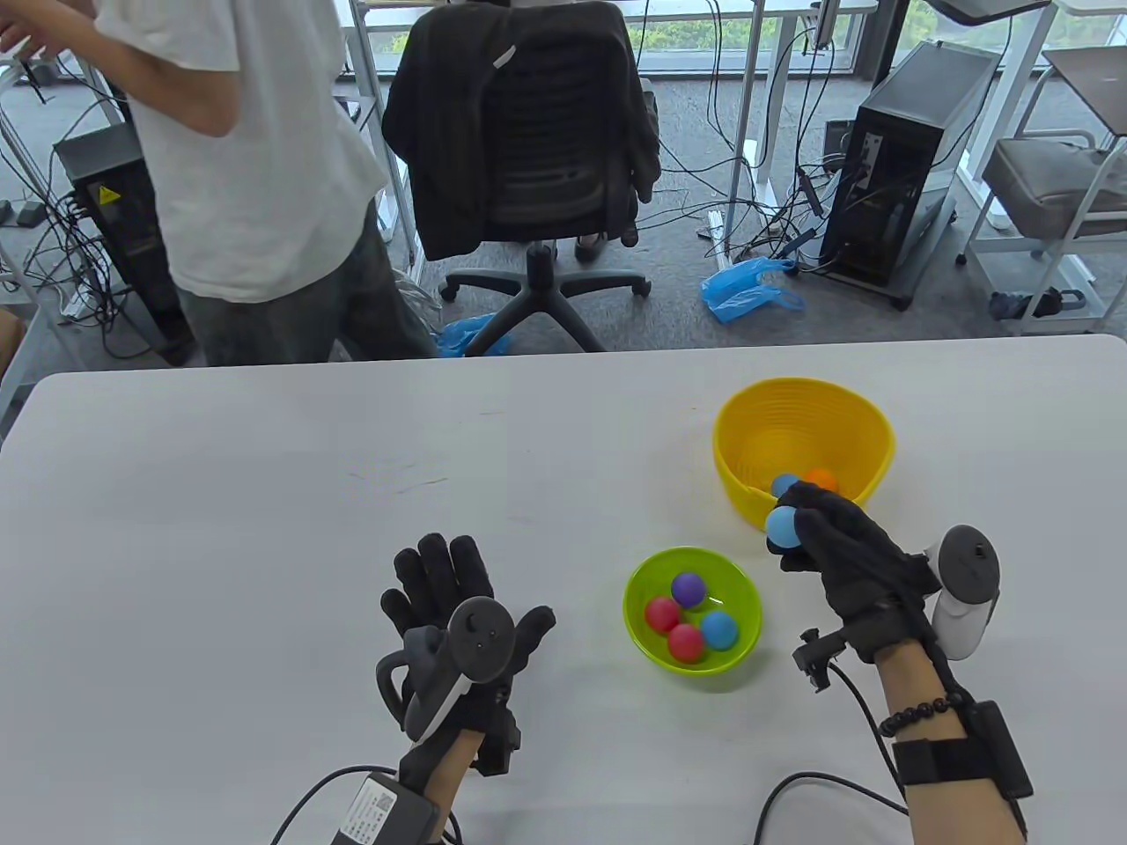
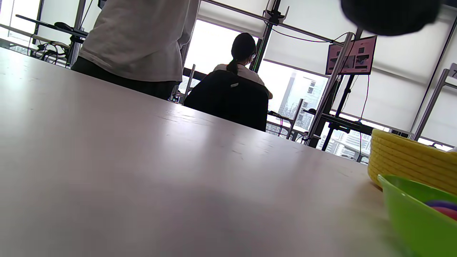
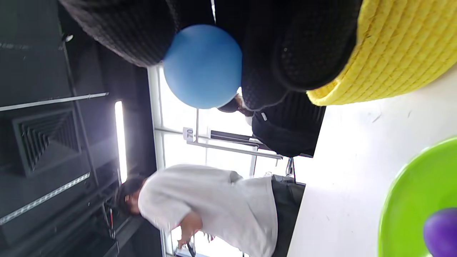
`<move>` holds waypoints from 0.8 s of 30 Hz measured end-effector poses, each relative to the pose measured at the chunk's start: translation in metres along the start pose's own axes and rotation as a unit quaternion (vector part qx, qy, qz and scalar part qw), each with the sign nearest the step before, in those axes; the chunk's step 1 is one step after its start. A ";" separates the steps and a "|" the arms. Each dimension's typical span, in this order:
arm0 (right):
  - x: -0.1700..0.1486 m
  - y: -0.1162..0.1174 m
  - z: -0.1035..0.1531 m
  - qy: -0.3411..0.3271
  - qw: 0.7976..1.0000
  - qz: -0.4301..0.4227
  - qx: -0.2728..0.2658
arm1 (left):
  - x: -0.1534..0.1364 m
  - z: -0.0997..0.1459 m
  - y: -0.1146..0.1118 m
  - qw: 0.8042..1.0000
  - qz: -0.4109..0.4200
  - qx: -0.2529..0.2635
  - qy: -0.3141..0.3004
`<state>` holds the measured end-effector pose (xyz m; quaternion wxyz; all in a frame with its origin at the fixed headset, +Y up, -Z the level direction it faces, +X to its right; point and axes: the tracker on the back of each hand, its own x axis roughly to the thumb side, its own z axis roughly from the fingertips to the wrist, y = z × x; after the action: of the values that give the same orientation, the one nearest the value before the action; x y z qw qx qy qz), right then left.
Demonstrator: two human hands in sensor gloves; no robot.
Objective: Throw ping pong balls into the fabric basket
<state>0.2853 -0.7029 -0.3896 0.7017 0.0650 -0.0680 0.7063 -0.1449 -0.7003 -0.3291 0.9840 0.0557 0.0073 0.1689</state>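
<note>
Holding a light blue ball (image 1: 782,526) in my right hand (image 1: 843,550), fingers wrapped around it, right at the near rim of the yellow fabric basket (image 1: 845,415). Inside that basket sit a blue ball (image 1: 784,484) and an orange ball (image 1: 821,480), both half hidden behind my knuckles. At about eight o'clock from the basket is the green bowl (image 1: 647,581), holding a purple ball (image 1: 688,589), two red balls (image 1: 662,613) and another blue one (image 1: 719,630). The gripped ball pokes out at nine o'clock from my right hand, above the table (image 1: 264,493) between bowl and basket. In the right wrist view it shows clearly, pinched between gloved fingers (image 3: 303,46), with the woven basket wall just beside them. My left hand (image 1: 462,607) lies flat on the table at nine o'clock from the bowl, fingers spread, grasping nothing. The left wrist view catches only edges of the bowl and basket, and one blurred dark fingertip.
</note>
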 end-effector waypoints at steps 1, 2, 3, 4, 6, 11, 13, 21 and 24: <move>-0.003 -0.005 -0.002 0.013 1.000 -0.014 -0.010 | 0.000 0.000 0.000 1.000 0.000 0.000 0.001; -0.006 -0.008 -0.003 0.022 0.999 -0.024 -0.022 | 0.000 0.000 0.000 1.000 0.000 0.000 0.001; -0.008 -0.011 -0.004 0.030 0.998 -0.037 -0.035 | -0.001 0.000 0.000 1.000 -0.001 0.000 0.002; -0.011 -0.014 -0.005 0.036 0.997 -0.046 -0.043 | -0.001 0.000 0.000 1.000 -0.002 0.001 0.002; -0.015 -0.019 -0.007 0.051 0.996 -0.064 -0.042 | 0.000 0.000 0.000 1.000 -0.004 0.000 0.002; -0.027 -0.027 -0.009 0.052 0.984 -0.167 -0.023 | -0.001 0.000 0.001 1.000 -0.002 0.003 0.002; -0.027 -0.031 -0.009 0.049 0.986 -0.152 -0.040 | -0.001 0.000 0.001 1.000 -0.001 0.004 0.003; -0.005 -0.027 0.000 0.009 0.996 -0.028 -0.089 | -0.001 0.000 0.001 1.000 0.002 0.005 0.002; 0.012 -0.014 0.005 -0.036 0.988 0.104 -0.105 | -0.001 0.000 0.000 1.000 0.000 0.006 0.005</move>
<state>0.2991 -0.6918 -0.3819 0.6248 0.0094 -0.1730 0.7613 -0.1464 -0.7005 -0.3291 0.9837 0.0608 0.0131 0.1690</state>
